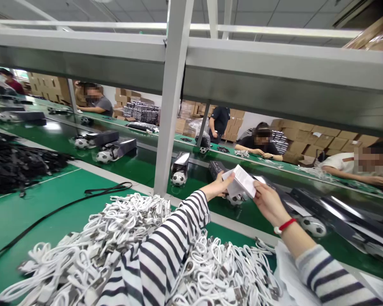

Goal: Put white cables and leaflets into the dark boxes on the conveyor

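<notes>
My left hand (217,188) and my right hand (270,203) hold a folded white paper leaflet (241,182) between them, over the conveyor belt. The left thumb lies on its left side and its other fingers are partly hidden behind it. My right fingers pinch the leaflet's right edge. Just behind and below the leaflet is a dark box (214,168) with a small black-and-white football (234,200), partly covered by the paper. Under my forearms lies a heap of coiled white USB cables (124,225), with another heap of white cables (223,263) between my arms.
A grey metal post (172,97) rises in front of me, under a wide shelf beam (274,76). Dark boxes with footballs (178,178) line the green belt (147,170). Black cables (15,159) are piled at left. Several people sit or stand across the line, before stacked cartons.
</notes>
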The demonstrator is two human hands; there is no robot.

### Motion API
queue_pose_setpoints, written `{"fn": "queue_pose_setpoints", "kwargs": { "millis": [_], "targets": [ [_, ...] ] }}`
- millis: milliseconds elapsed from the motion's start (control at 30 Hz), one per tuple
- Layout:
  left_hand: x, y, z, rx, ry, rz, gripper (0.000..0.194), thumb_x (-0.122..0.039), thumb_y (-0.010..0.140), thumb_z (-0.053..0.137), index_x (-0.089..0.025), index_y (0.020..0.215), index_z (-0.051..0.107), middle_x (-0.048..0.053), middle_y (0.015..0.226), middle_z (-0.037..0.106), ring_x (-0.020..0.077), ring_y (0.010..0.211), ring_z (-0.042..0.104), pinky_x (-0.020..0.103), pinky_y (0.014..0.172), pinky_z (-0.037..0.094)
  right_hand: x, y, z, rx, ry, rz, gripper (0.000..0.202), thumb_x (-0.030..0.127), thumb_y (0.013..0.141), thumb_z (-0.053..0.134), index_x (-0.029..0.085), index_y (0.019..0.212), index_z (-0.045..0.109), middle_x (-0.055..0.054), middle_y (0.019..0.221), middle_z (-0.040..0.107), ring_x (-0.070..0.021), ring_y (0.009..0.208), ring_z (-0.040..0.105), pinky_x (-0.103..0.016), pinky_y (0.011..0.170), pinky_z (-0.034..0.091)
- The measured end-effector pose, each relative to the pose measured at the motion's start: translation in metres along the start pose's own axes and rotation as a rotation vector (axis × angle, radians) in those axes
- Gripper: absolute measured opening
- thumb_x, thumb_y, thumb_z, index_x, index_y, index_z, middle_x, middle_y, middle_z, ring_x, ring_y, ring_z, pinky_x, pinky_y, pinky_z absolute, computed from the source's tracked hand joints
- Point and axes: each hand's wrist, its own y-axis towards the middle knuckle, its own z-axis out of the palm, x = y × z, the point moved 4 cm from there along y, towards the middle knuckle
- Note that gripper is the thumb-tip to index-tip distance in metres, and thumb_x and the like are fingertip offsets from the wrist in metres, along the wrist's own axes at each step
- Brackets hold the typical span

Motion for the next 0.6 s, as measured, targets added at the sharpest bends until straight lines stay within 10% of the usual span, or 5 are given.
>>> {"fn": "queue_pose_setpoints", "kwargs": {
  "millis": [200,600],
  "targets": [
    [-0.001,0.009,0.003,-0.101,0.092,0.225,0.028,-0.019,0.083,0.052,-0.012,0.110,0.057,0.011,0.096,0.062,0.0179,0.083,0.059,0.026,0.067,0.050,-0.034,-0.013,0.008,0.007,0.142,0.182,0.005,0.021,0.073,0.062,0.020,0.077,0.060,0.001,0.072,0.066,-0.0126,0.064,0.060,-0.022,0.054,0.050],
    [-0.013,-0.001,-0.001,-0.224,-0.120,0.268,0.022,-0.027,0.083,0.056,-0.011,0.096,0.063,0.010,0.094,0.062,0.0173,0.081,0.057,0.019,0.050,0.048,-0.026,-0.046,0.038,0.315,0.160,0.401,0.031,0.041,0.086,0.050,0.022,0.109,0.055,-0.008,0.099,0.068,-0.0216,0.084,0.067,-0.032,0.070,0.055]
  ]
}}
